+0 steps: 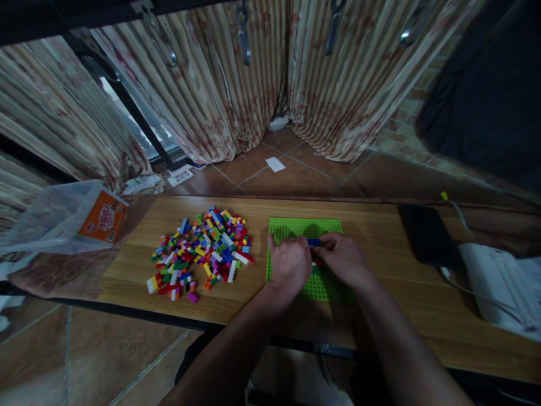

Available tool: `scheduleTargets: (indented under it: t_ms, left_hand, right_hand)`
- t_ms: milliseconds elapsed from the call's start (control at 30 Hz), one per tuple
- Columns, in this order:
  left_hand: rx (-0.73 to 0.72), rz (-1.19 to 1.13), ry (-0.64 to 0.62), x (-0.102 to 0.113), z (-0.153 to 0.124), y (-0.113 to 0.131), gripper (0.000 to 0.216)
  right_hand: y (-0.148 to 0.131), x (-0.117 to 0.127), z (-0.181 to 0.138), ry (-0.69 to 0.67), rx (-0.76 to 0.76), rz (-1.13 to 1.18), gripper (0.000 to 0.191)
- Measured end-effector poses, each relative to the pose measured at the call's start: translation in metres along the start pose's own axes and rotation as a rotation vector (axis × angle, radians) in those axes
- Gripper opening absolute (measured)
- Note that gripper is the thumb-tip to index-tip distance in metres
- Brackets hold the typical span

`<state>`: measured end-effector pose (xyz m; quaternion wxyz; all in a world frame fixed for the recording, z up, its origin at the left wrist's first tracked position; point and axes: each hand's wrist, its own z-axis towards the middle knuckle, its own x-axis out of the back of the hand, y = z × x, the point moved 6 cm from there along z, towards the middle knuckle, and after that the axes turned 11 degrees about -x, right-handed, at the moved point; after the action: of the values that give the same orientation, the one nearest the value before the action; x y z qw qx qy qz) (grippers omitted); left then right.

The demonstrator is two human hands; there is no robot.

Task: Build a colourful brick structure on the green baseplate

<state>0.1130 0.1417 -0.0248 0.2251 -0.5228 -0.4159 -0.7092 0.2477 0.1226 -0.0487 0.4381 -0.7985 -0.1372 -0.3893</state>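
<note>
Working both hands close together over the middle of the green baseplate (291, 225); seeing left hand (291, 259) with fingers curled, turned toward the blue brick (313, 242); cannot tell whether pinching anything; seeing right hand (344, 259) with fingers bent inward at the brick's right end, grip likewise not readable; noting blue brick between the hands, above the baseplate, with small red and white pieces (316, 263) just nearer the body, partly hidden; moving outward, finding loose multicoloured brick pile (220, 237) left of the baseplate, on the same wooden table (380, 242); at far right, noting black flat device (426, 234) beside white box (486, 282); at far left, clear plastic bin (54, 214) with orange label (105, 214); beyond table, striped curtains (245, 96) above tiled floor (249, 180).
</note>
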Motion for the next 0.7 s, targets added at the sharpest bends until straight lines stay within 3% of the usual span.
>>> scheduleTargets:
  t_ms: [367,700]
  left_hand:
    - [-0.03,-0.074,0.083,0.011,-0.005,-0.007,0.022]
    - [0.12,-0.603,0.458,0.048,0.001,-0.082,0.02]
  right_hand:
    - [0.006,0.005,0.001,-0.028,0.047,0.062,0.027]
    - [0.011,0.011,0.002,0.051,0.078,0.05,0.03]
